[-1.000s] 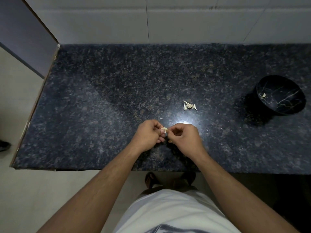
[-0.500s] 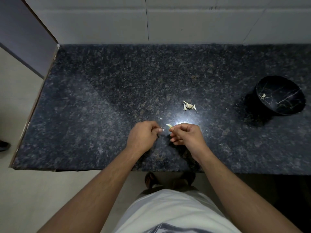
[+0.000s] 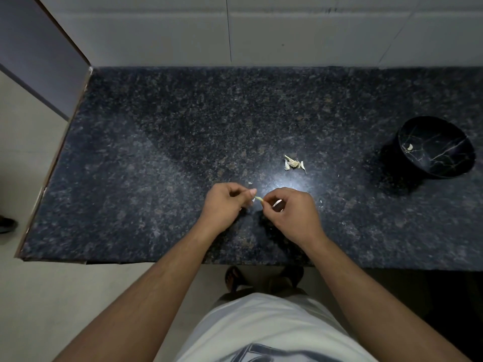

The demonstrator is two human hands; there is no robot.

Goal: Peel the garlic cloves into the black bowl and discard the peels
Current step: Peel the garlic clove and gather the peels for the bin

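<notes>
While both hands are held close together just above the near middle of the dark speckled granite countertop (image 3: 156, 152), a small pale sliver of garlic (image 3: 258, 199) is seen in the narrow gap between them. The left hand (image 3: 224, 205) is curled, its thumb and forefinger drawn together at the sliver's left end, though whether the piece is actually pinched there cannot be told. The right hand (image 3: 292, 210) is curled as well, with its fingertips closed in a pinch on the sliver's right end, and a second pale piece is glimpsed tucked under its bent fingers; whether that piece is clove or skin cannot be told. Beyond the hands, toward the wall and slightly right, a small heap of dry whitish garlic peels (image 3: 294, 163) is left lying on the countertop, near the hands but apart from them. A few tiny pale flecks are scattered on the stone around the hands. Far to the right of the hands, well apart from the peels, a round black bowl with thin pale marble veins (image 3: 444, 163) is set on the countertop, and one peeled pale garlic clove (image 3: 410, 147) is seen resting inside it against the left wall. Behind the countertop a wall of large pale tiles (image 3: 313, 35) is visible.
</notes>
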